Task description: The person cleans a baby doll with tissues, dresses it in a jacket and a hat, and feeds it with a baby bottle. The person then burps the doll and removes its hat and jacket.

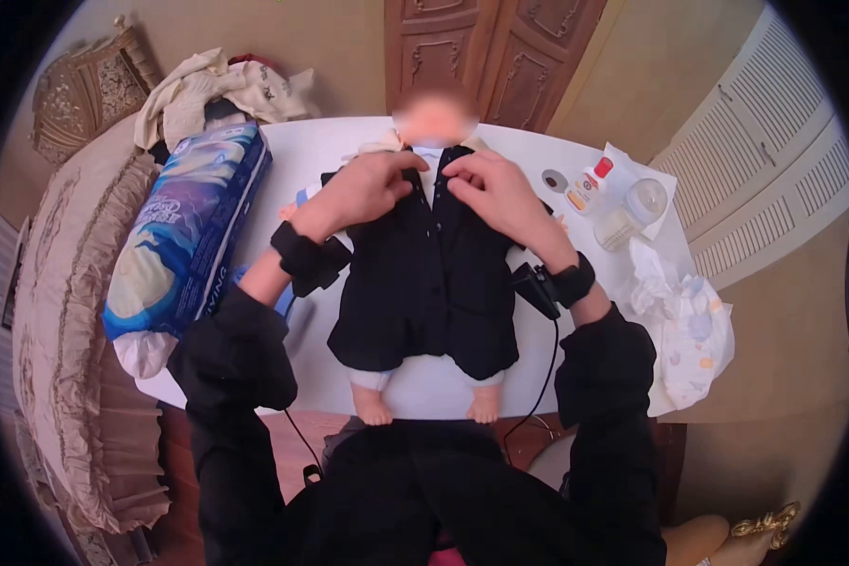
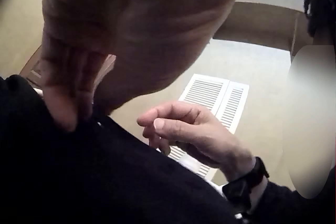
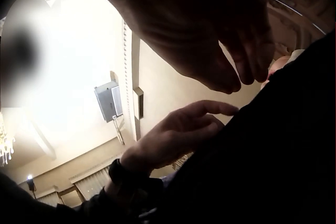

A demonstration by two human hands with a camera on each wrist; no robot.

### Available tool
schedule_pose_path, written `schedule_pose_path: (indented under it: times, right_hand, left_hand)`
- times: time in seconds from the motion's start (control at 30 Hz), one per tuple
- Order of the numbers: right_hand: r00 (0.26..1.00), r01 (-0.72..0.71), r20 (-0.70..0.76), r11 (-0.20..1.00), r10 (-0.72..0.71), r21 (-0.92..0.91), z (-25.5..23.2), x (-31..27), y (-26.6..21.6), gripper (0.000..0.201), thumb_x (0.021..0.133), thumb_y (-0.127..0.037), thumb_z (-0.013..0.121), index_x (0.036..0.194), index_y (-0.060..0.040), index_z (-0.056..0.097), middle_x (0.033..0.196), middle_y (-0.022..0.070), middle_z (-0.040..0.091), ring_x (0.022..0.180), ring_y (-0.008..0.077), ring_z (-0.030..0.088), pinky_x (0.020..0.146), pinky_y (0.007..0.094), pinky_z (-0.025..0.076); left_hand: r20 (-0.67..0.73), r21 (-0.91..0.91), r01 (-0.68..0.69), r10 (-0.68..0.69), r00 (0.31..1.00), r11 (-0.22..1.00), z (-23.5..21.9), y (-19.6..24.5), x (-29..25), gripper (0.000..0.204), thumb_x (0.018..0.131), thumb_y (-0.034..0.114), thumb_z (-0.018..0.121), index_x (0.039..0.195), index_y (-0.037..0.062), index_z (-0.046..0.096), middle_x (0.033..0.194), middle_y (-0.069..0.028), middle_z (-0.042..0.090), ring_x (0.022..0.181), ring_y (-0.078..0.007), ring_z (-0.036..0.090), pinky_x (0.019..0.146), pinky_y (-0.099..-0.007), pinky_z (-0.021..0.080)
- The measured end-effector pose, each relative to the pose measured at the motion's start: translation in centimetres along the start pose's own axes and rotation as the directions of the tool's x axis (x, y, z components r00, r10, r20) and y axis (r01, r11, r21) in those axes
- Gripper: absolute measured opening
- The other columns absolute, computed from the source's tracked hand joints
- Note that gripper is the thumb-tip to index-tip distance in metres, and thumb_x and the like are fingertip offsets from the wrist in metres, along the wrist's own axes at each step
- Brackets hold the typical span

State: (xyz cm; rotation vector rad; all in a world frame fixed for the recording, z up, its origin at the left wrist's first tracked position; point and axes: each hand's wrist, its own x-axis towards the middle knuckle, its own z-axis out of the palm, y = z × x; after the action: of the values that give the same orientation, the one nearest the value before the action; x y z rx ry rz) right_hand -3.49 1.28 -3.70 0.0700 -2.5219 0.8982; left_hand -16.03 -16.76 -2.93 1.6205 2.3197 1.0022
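A baby doll (image 1: 374,404) lies on its back on the white table (image 1: 302,377), its face blurred. It wears a black romper (image 1: 434,283) with snaps or buttons down the front; the neck stands parted over a white layer. At the upper chest my left hand (image 1: 373,189) pinches the romper's front edge, fingertips and thumb down on the cloth beside a small shiny fastener in the left wrist view. Across the opening, my right hand (image 1: 500,193) hovers close over the other edge, fingers loosely bent with nothing between them. Each wrist wears a black strapped camera.
A blue diaper pack (image 1: 189,226) lies on the left. At the right are a red-capped bottle (image 1: 590,186), a baby bottle (image 1: 623,222), a grey disc (image 1: 555,180) and a patterned diaper (image 1: 693,330). A bed (image 1: 75,311) borders the table's left side. Cables hang from both wrists.
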Motion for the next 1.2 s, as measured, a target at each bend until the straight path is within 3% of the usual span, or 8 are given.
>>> schedule_pose_path:
  times: [0.13,0.27,0.43,0.63,0.7,0.8,0.97,1.2]
  right_hand:
    - [0.996,0.057,0.068,0.996,-0.053,-0.062,1.1,0.9,1.5,0.017,0.076,-0.019,0.066,0.087,-0.0059,0.066,0.085,0.012,0.056,0.086,0.0292,0.058,0.076,0.0378,0.045]
    - [0.996,0.01,0.09,0.999,-0.007,-0.038,1.1,1.1,1.8,0.015,0.077,-0.017,0.066,0.084,-0.0044,0.064,0.083,0.0111,0.056,0.083,0.0285,0.058,0.074,0.0373,0.046]
    - [0.993,-0.109,0.055,0.989,0.104,0.099,1.1,0.8,2.1,0.014,0.078,-0.014,0.064,0.083,-0.0014,0.061,0.079,0.0107,0.054,0.076,0.026,0.058,0.069,0.0355,0.046]
    - [0.99,-0.14,0.013,0.984,0.139,0.111,1.3,0.6,2.2,0.014,0.078,-0.013,0.064,0.084,-0.0008,0.06,0.079,0.0103,0.053,0.075,0.0249,0.057,0.069,0.0351,0.045]
    - [0.998,-0.038,0.06,0.998,0.034,0.053,1.5,0.6,2.4,0.015,0.079,-0.01,0.064,0.088,0.0007,0.059,0.083,0.0066,0.053,0.071,0.0159,0.054,0.066,0.0281,0.045]
    - [0.999,0.01,0.033,1.0,-0.011,0.01,1.7,0.6,2.3,0.015,0.077,-0.01,0.065,0.087,-0.0009,0.059,0.083,0.0061,0.052,0.072,0.0171,0.054,0.066,0.0286,0.045]
    - [0.999,0.032,0.013,0.997,-0.031,-0.07,1.9,0.6,2.0,0.013,0.077,-0.01,0.065,0.086,-0.0029,0.059,0.083,0.0056,0.053,0.075,0.0187,0.056,0.067,0.0295,0.046]
    - [0.999,0.007,0.053,0.999,-0.004,-0.051,1.6,1.3,1.6,0.015,0.079,-0.011,0.066,0.089,-0.0019,0.059,0.083,0.0066,0.053,0.074,0.0186,0.057,0.067,0.0296,0.046]
  left_hand:
    - [0.054,0.131,-0.194,0.188,0.981,0.972,0.7,-1.7,1.9,0.014,0.077,0.006,0.065,0.09,0.004,0.062,0.077,-0.0119,0.062,0.071,-0.0259,0.06,0.068,-0.035,0.047]
    - [0.035,0.018,-0.12,0.119,0.992,0.993,0.5,-1.3,3.3,0.01,0.077,0.006,0.064,0.086,0.0033,0.062,0.077,-0.0121,0.062,0.074,-0.0268,0.06,0.069,-0.0361,0.047]
    - [-0.008,0.003,-0.282,0.282,0.96,0.96,1.8,-1.3,4.7,0.009,0.078,0.006,0.061,0.087,0.0036,0.06,0.075,-0.0123,0.06,0.08,-0.0262,0.059,0.071,-0.0369,0.046]
    - [0.044,-0.134,-0.188,0.196,0.98,0.973,1.5,-1.4,4.5,0.007,0.079,0.003,0.06,0.086,0.0022,0.059,0.079,-0.0128,0.062,0.075,-0.0271,0.061,0.068,-0.0351,0.047]
    - [0.077,-0.147,-0.148,0.16,0.984,0.978,1.2,-1.3,4.3,0.008,0.079,0.001,0.061,0.086,0.0016,0.059,0.08,-0.0113,0.062,0.075,-0.0245,0.061,0.068,-0.0328,0.047]
    - [0.069,-0.14,-0.173,0.184,0.98,0.975,0.9,-1.3,4.1,0.008,0.078,0.001,0.061,0.086,0.0019,0.059,0.078,-0.0111,0.062,0.075,-0.0248,0.061,0.069,-0.033,0.047]
    - [-0.04,0.035,-0.312,0.314,0.949,0.949,0.6,-1.7,3.5,0.009,0.075,0.001,0.061,0.084,0.0037,0.059,0.085,-0.0109,0.057,0.082,-0.0296,0.058,0.072,-0.0382,0.046]
    - [-0.059,0.145,-0.247,0.257,0.965,0.958,0.4,-0.9,3.1,0.011,0.075,0.004,0.063,0.085,0.0072,0.06,0.097,-0.0089,0.052,0.089,-0.0299,0.057,0.074,-0.0397,0.046]
